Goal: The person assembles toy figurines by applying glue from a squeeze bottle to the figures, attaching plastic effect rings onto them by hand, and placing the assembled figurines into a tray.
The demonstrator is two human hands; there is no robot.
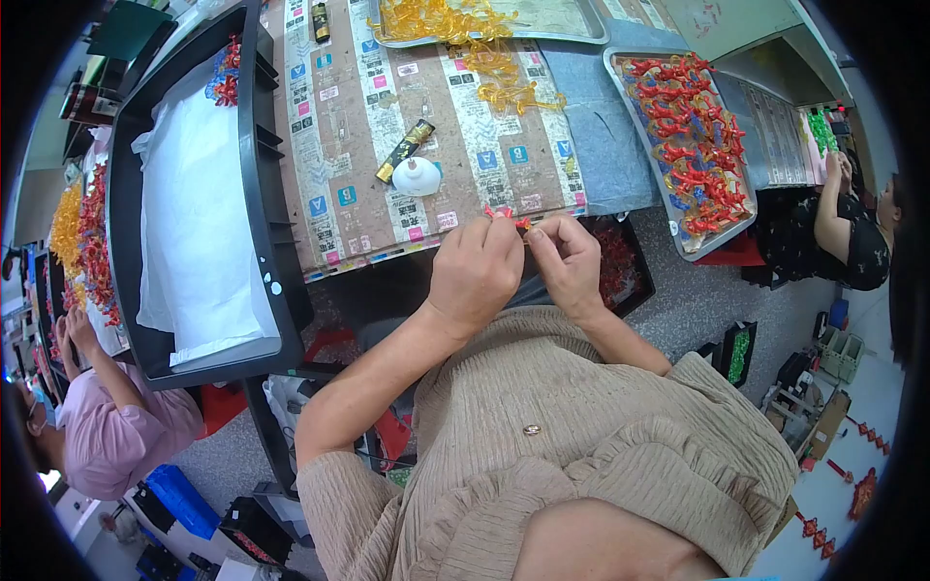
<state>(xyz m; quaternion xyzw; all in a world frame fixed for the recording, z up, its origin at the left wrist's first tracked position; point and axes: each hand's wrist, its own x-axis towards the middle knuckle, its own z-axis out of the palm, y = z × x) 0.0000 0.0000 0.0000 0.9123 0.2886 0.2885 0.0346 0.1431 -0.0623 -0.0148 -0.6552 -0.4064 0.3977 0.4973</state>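
My left hand [475,266] is closed at the near edge of the table, its fingers curled around a small glossy red plastic piece [501,213]. Part of that piece sticks out beyond the fingertips; the rest is hidden. Close beside it, my right hand [570,263] pinches with thumb and forefinger at the right end of the same piece. Just ahead of the hands, a white round-topped object [417,177] sits on the table, touching a black and gold tube [405,152].
The table [339,228] wears a printed cover. Yellow translucent pieces [499,66] spill from a metal tray [552,21]. To the right, another tray [683,245] holds red, blue and yellow pieces. A black paper-lined crate [262,194] stands left. Co-workers sit on both sides.
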